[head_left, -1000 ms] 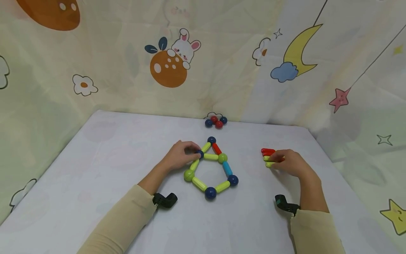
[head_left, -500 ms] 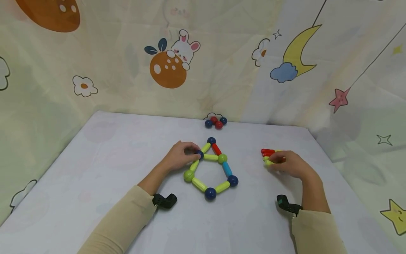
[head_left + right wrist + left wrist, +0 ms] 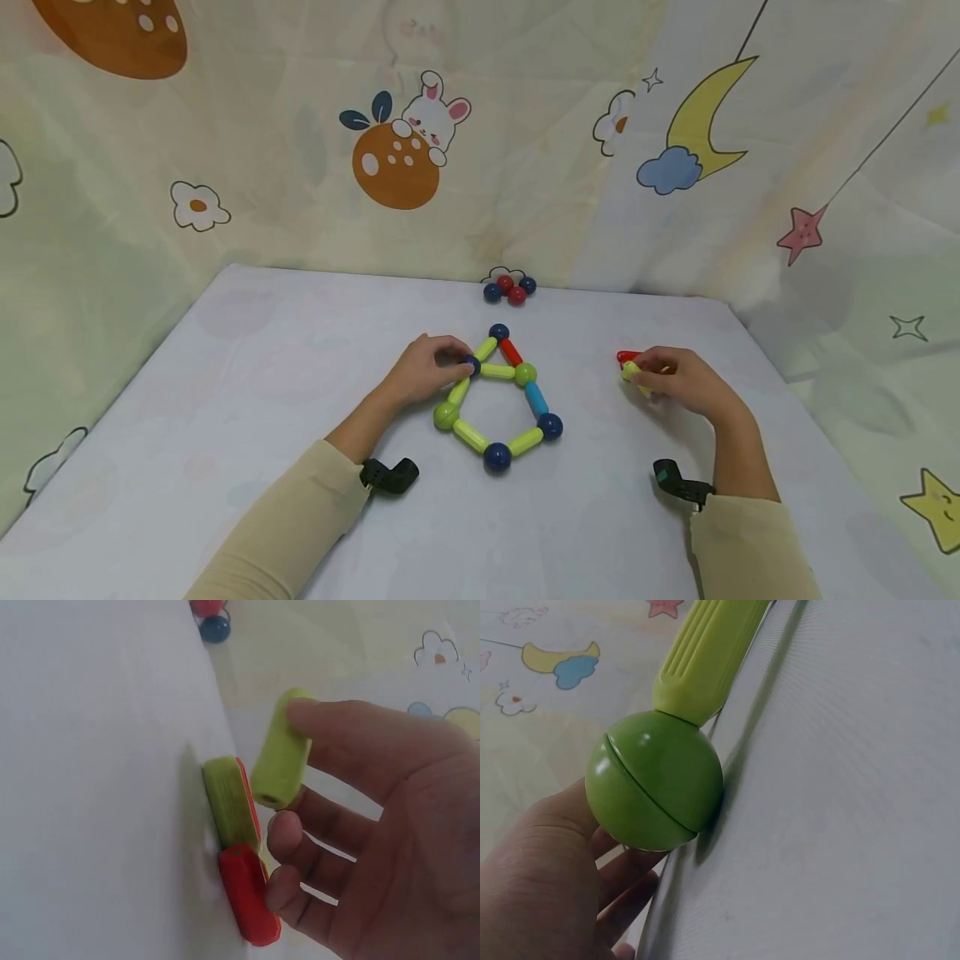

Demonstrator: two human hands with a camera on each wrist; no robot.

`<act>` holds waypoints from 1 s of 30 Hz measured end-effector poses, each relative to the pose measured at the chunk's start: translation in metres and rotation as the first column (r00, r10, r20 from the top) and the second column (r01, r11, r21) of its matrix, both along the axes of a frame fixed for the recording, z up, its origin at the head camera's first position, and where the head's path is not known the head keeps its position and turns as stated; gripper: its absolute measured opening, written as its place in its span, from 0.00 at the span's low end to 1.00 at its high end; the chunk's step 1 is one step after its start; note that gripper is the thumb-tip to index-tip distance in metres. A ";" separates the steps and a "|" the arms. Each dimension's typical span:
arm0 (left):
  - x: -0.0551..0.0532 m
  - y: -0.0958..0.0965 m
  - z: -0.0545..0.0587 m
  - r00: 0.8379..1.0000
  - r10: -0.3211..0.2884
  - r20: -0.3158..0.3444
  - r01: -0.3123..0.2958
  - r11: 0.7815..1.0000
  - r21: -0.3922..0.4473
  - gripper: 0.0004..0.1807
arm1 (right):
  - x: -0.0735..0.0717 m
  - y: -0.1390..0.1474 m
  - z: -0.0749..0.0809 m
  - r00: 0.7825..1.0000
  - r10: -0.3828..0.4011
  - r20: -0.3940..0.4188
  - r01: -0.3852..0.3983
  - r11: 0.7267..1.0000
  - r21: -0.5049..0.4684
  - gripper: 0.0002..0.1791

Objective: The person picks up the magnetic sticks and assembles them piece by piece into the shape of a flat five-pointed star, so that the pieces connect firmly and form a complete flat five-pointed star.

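Observation:
My left hand pinches a dark blue ball at the left corner of a flat figure made of balls and magnetic rods. A pentagon with a small triangle on top forms this figure, mostly of yellow-green rods, plus a red rod and a light blue rod. Its green ball looms large in the left wrist view. Between thumb and fingers, my right hand holds a yellow-green rod, tilted above the spare rods. Below it lie another yellow-green rod and a red rod.
Red and dark blue balls sit clustered near the back edge of the white table. A patterned cloth rises behind the table. Each wrist wears a small black camera.
My right hand has picked a yellow-green rod out of the spare rods and raised and turned it. The left hand and the figure stay where they were.

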State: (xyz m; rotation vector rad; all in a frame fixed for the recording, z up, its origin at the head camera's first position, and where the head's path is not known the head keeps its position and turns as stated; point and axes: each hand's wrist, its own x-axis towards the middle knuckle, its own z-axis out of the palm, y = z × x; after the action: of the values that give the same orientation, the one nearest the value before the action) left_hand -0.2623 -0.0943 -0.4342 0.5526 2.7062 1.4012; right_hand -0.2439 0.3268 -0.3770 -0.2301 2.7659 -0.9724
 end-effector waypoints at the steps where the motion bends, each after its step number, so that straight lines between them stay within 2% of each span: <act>1: 0.000 0.000 0.000 1.000 0.003 -0.001 -0.003 1.000 -0.002 0.15 | 0.000 -0.002 0.000 1.000 -0.001 -0.011 0.001 1.000 -0.012 0.21; 4: 0.000 0.000 -0.001 1.000 0.012 -0.010 -0.013 1.000 -0.014 0.16 | -0.001 -0.011 0.001 0.998 -0.008 -0.054 0.007 1.000 -0.025 0.20; 10: 0.003 0.002 -0.001 0.998 0.058 -0.017 -0.058 0.998 -0.019 0.15 | -0.006 -0.036 -0.006 0.990 -0.001 -0.142 0.005 1.000 0.023 0.21; 14: 0.004 0.004 -0.001 0.996 0.093 -0.008 -0.093 0.996 -0.010 0.14 | -0.010 -0.052 -0.012 0.987 0.009 -0.158 -0.007 1.000 0.009 0.18; 19: 0.003 0.003 -0.002 0.994 0.110 0.002 -0.110 0.994 -0.016 0.14 | -0.016 -0.071 -0.016 0.990 0.029 -0.141 -0.029 1.000 0.006 0.17; 30: 0.000 0.001 -0.003 0.996 0.092 0.003 -0.092 0.995 -0.032 0.15 | -0.023 -0.104 -0.020 0.992 0.121 -0.042 -0.119 0.992 0.044 0.14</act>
State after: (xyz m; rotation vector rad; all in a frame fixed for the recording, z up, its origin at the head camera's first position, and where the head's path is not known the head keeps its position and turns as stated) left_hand -0.2622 -0.0928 -0.4374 0.4272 2.7787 1.3744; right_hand -0.2672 0.2232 -0.3965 -0.4117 2.7722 -0.8893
